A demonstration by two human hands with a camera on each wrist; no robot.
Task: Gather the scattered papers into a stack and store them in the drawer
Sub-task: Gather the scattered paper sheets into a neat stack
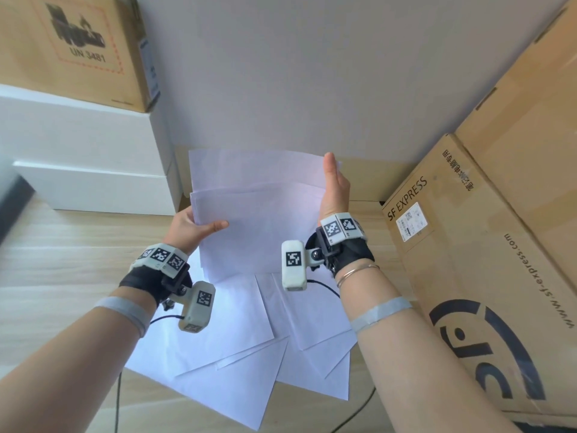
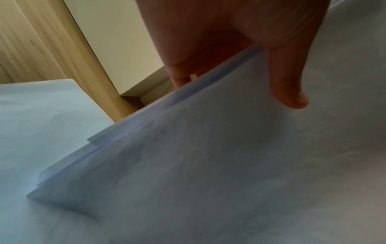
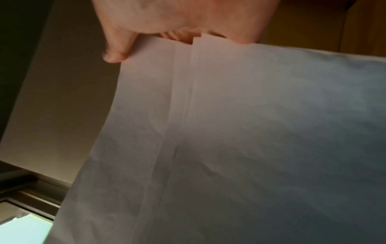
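Note:
A bunch of white papers (image 1: pixel 259 214) stands on edge above the wooden surface, its sheets unevenly fanned. My left hand (image 1: pixel 199 226) grips its left edge, thumb across the front. In the left wrist view the thumb (image 2: pixel 288 82) lies on the papers (image 2: pixel 208 165), with the fingers behind them. My right hand (image 1: pixel 335 189) stands upright with straight fingers, flat against the bunch's right edge. In the right wrist view the sheet ends (image 3: pixel 208 66) butt into the right hand (image 3: pixel 177 21). Several loose sheets (image 1: pixel 237 332) lie overlapping below the wrists. A white cabinet with stepped fronts (image 1: pixel 93 182) stands at the left.
A large SF Express cardboard box (image 1: pixel 468 245) crowds the right side. Another cardboard box (image 1: pixel 78 48) sits on top of the white cabinet. A pale wall (image 1: pixel 312 73) closes the far side. Thin black cables (image 1: pixel 118 401) trail from both wrists over the wooden surface (image 1: pixel 62 245).

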